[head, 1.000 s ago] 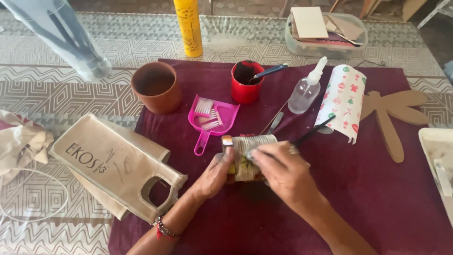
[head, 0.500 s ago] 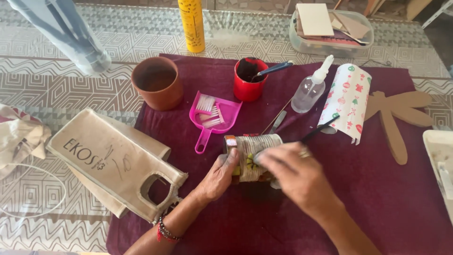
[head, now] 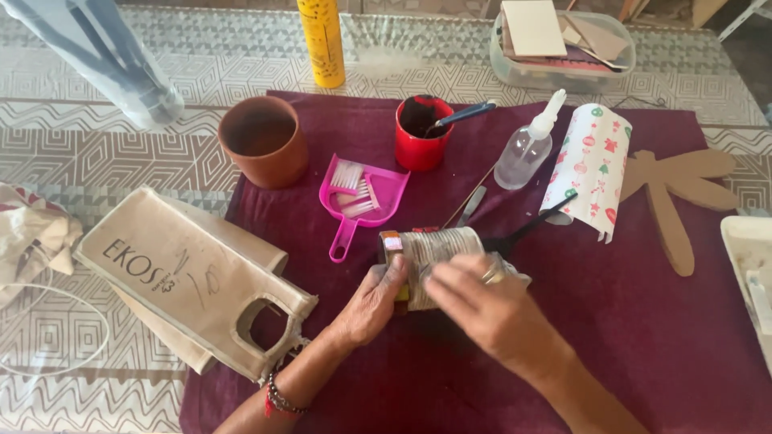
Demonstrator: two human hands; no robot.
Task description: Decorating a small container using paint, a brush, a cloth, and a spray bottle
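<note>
A ribbed metal tin can [head: 438, 249] with a patterned paper strip lies on its side on the maroon cloth [head: 643, 345]. My left hand [head: 370, 305] grips its left end, thumb on the rim. My right hand [head: 486, 309] lies flat over the can's right part, fingers pressing on its side, a ring on one finger. A dark brush handle [head: 535, 225] pokes out from behind the can toward the upper right.
On the cloth: terracotta pot [head: 261, 141], pink dustpan with small brushes [head: 362, 197], red cup with a brush [head: 422, 133], clear spray bottle [head: 527, 149], roll of printed paper [head: 587, 169], cardboard dragonfly [head: 671, 201]. A beige cloth bag [head: 189, 277] lies left; yellow can [head: 322, 40] and plastic box [head: 563, 44] behind.
My right hand has slid left along the can and now covers more of it. The left hand keeps its hold on the can's end.
</note>
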